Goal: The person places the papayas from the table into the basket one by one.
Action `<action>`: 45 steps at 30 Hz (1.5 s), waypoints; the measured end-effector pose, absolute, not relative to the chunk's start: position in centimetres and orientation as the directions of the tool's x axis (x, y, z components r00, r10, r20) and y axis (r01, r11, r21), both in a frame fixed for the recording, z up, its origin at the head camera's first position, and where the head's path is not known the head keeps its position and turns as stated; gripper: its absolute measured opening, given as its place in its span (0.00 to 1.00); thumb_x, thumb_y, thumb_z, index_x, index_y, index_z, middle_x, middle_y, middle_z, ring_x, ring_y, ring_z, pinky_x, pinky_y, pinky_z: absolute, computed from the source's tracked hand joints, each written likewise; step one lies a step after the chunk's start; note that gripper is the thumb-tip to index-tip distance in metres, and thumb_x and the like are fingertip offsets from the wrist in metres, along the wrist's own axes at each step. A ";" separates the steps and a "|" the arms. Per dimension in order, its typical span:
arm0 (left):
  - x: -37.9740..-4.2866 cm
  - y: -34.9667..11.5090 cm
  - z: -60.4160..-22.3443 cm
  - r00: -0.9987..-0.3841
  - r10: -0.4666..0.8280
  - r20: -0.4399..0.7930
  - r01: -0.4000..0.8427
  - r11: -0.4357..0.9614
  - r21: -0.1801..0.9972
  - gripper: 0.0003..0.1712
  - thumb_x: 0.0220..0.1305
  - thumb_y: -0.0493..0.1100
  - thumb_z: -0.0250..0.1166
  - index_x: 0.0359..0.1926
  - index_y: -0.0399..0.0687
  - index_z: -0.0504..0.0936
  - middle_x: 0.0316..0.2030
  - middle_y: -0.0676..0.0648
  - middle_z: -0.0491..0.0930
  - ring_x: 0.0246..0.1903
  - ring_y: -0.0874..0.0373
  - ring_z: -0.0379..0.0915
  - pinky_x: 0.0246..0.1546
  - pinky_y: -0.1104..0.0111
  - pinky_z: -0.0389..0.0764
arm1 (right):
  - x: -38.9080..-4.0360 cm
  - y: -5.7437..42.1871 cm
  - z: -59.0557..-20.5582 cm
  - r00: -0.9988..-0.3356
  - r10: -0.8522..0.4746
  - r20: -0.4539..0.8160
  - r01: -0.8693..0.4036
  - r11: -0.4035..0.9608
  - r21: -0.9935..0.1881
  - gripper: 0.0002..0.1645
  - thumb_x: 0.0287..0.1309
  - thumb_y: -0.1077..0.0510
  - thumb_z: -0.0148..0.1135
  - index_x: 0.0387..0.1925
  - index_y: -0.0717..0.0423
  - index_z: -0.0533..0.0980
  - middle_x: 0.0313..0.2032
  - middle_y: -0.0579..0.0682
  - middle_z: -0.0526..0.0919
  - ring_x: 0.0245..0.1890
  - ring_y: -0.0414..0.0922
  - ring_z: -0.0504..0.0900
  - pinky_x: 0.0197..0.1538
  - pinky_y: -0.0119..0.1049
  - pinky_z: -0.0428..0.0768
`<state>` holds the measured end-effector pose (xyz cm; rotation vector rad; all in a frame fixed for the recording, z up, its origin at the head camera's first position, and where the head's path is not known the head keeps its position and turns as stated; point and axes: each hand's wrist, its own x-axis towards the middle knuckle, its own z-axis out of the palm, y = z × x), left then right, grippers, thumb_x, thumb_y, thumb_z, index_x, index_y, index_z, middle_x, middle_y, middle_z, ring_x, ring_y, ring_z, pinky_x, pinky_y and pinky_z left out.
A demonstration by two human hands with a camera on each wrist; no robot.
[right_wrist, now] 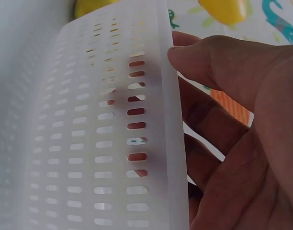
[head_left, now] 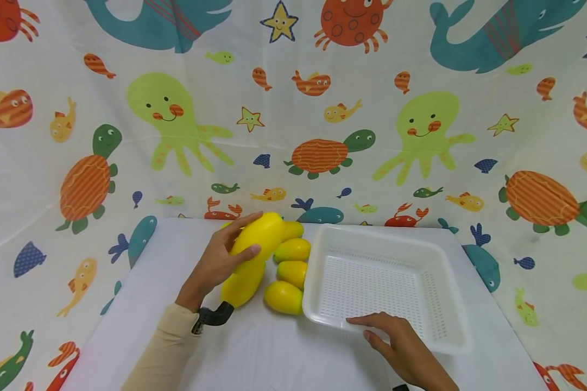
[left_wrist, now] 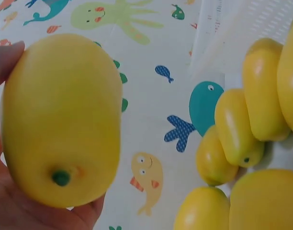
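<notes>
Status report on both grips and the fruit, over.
Left grip holds large yellow fruit aloft. Right grip holds white basket by its near rim. Possibly in the way: smaller yellow fruits along basket's left side.

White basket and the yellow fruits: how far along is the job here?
It looks early. Done: the white basket is set beside the other yellow fruits. In hand: the left hand grips a large yellow fruit, while the right hand holds the basket's near rim. Apparently left: those other fruits, outside the basket; none shows inside.
</notes>
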<state>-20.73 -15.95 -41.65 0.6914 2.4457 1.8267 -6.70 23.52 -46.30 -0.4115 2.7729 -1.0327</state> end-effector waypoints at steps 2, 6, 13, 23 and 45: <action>-20.6 -15.3 -41.3 -0.895 0.369 0.250 0.344 0.215 0.914 0.36 0.74 0.48 0.69 0.77 0.76 0.69 0.77 0.56 0.68 0.63 0.48 0.75 0.64 0.57 0.81 | -6.6 23.5 -46.3 -0.948 -0.313 -0.051 -0.203 0.723 -0.660 0.23 0.70 0.55 0.69 0.59 0.22 0.82 0.57 0.24 0.85 0.59 0.41 0.86 0.62 0.55 0.85; -20.5 -14.0 -40.9 -0.883 0.396 0.251 0.354 0.210 0.911 0.36 0.73 0.49 0.70 0.77 0.78 0.69 0.75 0.57 0.69 0.63 0.48 0.75 0.64 0.52 0.80 | -6.5 23.4 -46.2 -0.944 -0.326 -0.058 -0.207 0.716 -0.667 0.23 0.70 0.54 0.69 0.59 0.22 0.82 0.58 0.25 0.85 0.58 0.41 0.87 0.62 0.55 0.85; -20.5 -12.0 -40.3 -0.857 0.446 0.260 0.367 0.173 0.914 0.36 0.71 0.52 0.71 0.76 0.76 0.71 0.73 0.58 0.72 0.63 0.49 0.75 0.66 0.49 0.79 | -6.3 23.4 -46.1 -0.942 -0.327 -0.073 -0.195 0.712 -0.675 0.24 0.70 0.53 0.69 0.60 0.20 0.81 0.59 0.26 0.85 0.58 0.41 0.86 0.62 0.54 0.85; -20.7 -9.4 -40.5 -0.818 0.520 0.245 0.365 0.142 0.920 0.35 0.69 0.53 0.73 0.74 0.75 0.73 0.73 0.59 0.73 0.63 0.51 0.76 0.67 0.50 0.78 | -6.4 23.7 -45.3 -0.957 -0.287 -0.032 -0.195 0.722 -0.664 0.22 0.70 0.48 0.69 0.60 0.20 0.81 0.58 0.28 0.86 0.58 0.45 0.87 0.62 0.55 0.86; -21.0 -6.4 -41.7 -0.758 0.607 0.237 0.353 0.076 0.933 0.35 0.66 0.54 0.74 0.73 0.69 0.75 0.71 0.58 0.74 0.59 0.52 0.77 0.64 0.53 0.79 | -7.8 28.7 -42.7 -0.962 -0.144 0.233 -0.260 0.751 -0.607 0.25 0.69 0.50 0.71 0.66 0.35 0.81 0.59 0.41 0.88 0.60 0.52 0.85 0.57 0.64 0.86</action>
